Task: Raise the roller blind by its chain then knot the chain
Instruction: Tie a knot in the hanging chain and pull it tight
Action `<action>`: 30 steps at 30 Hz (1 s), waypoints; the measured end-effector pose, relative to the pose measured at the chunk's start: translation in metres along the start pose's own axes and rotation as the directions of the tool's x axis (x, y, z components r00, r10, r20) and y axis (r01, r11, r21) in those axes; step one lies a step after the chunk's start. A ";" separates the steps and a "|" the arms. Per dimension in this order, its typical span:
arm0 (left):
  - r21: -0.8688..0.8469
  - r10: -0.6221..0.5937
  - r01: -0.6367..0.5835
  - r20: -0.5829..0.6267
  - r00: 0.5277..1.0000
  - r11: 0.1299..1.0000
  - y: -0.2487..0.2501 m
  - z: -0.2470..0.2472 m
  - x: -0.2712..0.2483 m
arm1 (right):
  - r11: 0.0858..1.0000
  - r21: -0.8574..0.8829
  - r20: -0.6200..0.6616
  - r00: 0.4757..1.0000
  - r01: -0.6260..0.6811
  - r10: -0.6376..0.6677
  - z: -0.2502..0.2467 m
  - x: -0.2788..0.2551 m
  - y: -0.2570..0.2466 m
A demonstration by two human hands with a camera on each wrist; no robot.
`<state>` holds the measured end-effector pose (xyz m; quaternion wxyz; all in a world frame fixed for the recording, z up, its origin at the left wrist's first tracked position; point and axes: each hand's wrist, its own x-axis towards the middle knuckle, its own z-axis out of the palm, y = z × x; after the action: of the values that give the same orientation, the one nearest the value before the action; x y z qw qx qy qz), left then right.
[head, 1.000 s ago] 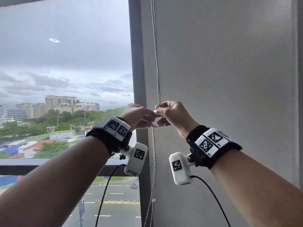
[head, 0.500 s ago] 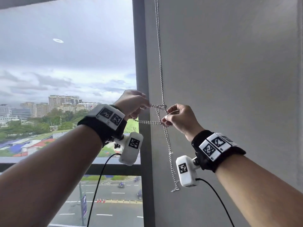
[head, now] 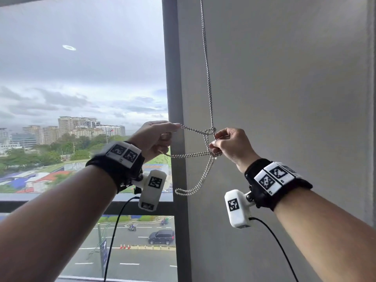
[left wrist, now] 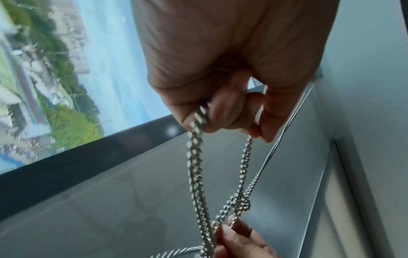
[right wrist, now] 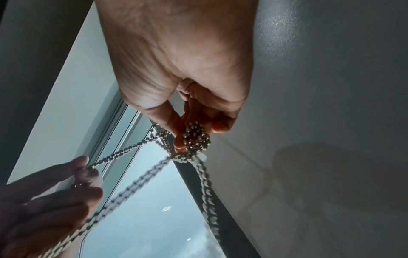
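A silver bead chain (head: 208, 78) hangs down the grey wall beside the window frame and forms a small knot (head: 210, 131) at hand height. My left hand (head: 156, 137) pinches strands of the chain (left wrist: 195, 139) and holds them out to the left of the knot. My right hand (head: 227, 144) pinches the chain (right wrist: 195, 137) just below and right of the knot. A doubled loop of chain (head: 191, 190) dangles below the hands. The blind itself is out of view.
A dark vertical window frame (head: 175, 88) stands directly behind the left hand. The plain grey wall (head: 284, 98) fills the right side. City buildings and a road show through the glass (head: 81, 78). Black cables hang from both wrist cameras.
The hands, joined at the chain a second ago, have drawn apart sideways. The left hand pulled strands left, a knot has formed, and the hanging loop has risen.
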<state>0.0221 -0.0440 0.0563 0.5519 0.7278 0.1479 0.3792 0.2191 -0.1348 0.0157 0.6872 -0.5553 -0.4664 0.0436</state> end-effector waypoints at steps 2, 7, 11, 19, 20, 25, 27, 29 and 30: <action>0.162 -0.003 0.001 0.013 1.000 0.987 -0.001 -0.001 -0.002 | 1.000 -0.001 -0.006 1.000 -0.001 0.001 -0.002 0.001 0.000; 0.091 -0.004 0.004 -0.009 1.000 0.996 -0.006 -0.004 -0.002 | 1.000 0.010 -0.002 1.000 0.012 -0.012 -0.006 0.001 0.000; -0.234 0.036 -0.022 0.056 0.998 0.972 -0.009 -0.008 -0.001 | 1.000 0.004 -0.005 1.000 0.014 -0.014 -0.007 0.001 0.005; 0.314 0.021 -0.017 -0.010 1.000 0.949 -0.007 -0.008 -0.006 | 0.997 -0.056 -0.025 0.999 0.046 -0.048 -0.015 0.001 0.012; 0.395 0.023 -0.017 -0.011 1.000 0.919 -0.008 -0.008 -0.006 | 0.997 -0.060 -0.033 0.998 0.051 -0.053 -0.016 0.002 0.012; 0.574 0.124 -0.077 -0.043 0.991 0.815 -0.013 -0.007 -0.006 | 0.994 -0.088 -0.046 0.996 0.069 -0.073 -0.020 0.004 0.013; 0.597 0.168 -0.093 -0.071 0.983 0.797 -0.016 -0.004 -0.005 | 0.996 -0.075 -0.041 0.997 0.057 -0.060 -0.019 0.004 0.013; 0.631 0.162 -0.062 -0.102 0.981 0.773 -0.020 -0.004 -0.001 | 0.998 -0.053 -0.033 0.998 0.043 -0.045 -0.019 0.004 0.012; 0.659 0.151 -0.041 -0.110 0.982 0.751 -0.023 -0.006 0.001 | 0.998 -0.048 -0.032 0.999 0.040 -0.042 -0.018 0.004 0.011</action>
<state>0.0230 -0.0317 0.0361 0.2296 0.8491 0.2760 0.3874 0.2392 -0.1410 0.0102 0.6822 -0.5623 -0.4673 0.0093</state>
